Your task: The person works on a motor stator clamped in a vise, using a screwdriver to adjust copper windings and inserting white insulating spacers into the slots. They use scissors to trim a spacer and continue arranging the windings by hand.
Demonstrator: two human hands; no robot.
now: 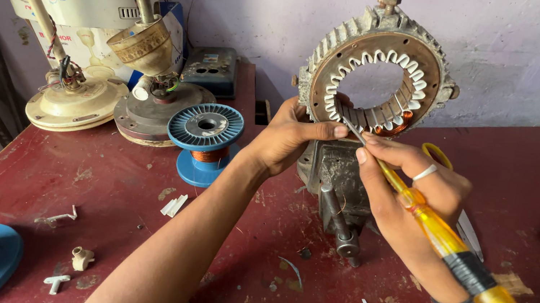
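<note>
Right hand pinched yellow screwdriver, tip at stator lower slots | left hand closed on stator rim, held in bench vise | advice: press gently, keeping tip flat so the white insulation is not torn.

Both forearms reach forward and upward from the lower edge of view, converging near the middle. The left hand is raised, fingers curled away, thumb stretched rightward. The right hand (a ring on one finger, bands at the wrist) is closed in a pinch, its forefinger and thumb pointing left, nearly meeting the left thumb.
</note>
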